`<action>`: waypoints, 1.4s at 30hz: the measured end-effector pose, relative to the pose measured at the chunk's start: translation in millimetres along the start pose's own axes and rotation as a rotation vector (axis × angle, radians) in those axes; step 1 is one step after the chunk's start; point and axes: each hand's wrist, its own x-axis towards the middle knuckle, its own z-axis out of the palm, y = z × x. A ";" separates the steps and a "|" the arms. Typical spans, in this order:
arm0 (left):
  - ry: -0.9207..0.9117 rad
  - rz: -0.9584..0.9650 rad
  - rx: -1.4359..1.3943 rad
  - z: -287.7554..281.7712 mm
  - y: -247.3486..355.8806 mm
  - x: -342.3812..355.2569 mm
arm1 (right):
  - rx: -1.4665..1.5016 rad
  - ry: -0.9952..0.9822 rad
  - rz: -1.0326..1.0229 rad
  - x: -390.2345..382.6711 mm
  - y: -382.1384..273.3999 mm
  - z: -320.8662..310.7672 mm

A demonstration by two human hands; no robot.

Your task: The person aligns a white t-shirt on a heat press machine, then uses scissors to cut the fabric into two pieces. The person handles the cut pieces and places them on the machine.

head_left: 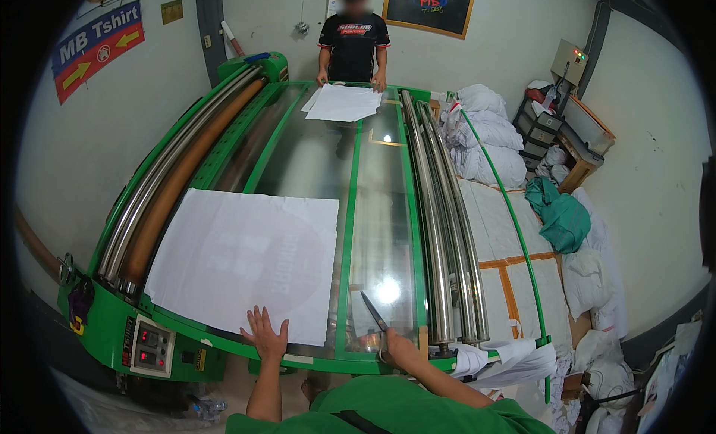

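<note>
A large white sheet lies flat on the left part of the green-framed machine table, with faint grey marks showing on it. My left hand rests on its near edge, fingers spread. To the right, my right hand grips a pair of scissors by the handles. Their dark blades appear closed and point away from me to the left, over the glossy tabletop. My fingers partly hide the handles.
Across the table a person in a black shirt touches a stack of white sheets. A brown roller runs along the left, steel rollers along the right. A control panel sits near left; white bundles lie beyond the right side.
</note>
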 end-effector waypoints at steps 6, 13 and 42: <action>-0.004 -0.008 -0.013 2.6 -2.0 0.5 | 0.003 -0.014 0.022 -2.9 -8.3 -7.1; -0.001 -0.014 -0.007 7.0 -4.7 1.2 | 0.020 -0.040 0.038 -0.8 -5.6 -9.2; -0.229 0.576 -0.215 18.8 -7.8 1.2 | -0.149 0.080 0.422 -11.4 -64.6 4.4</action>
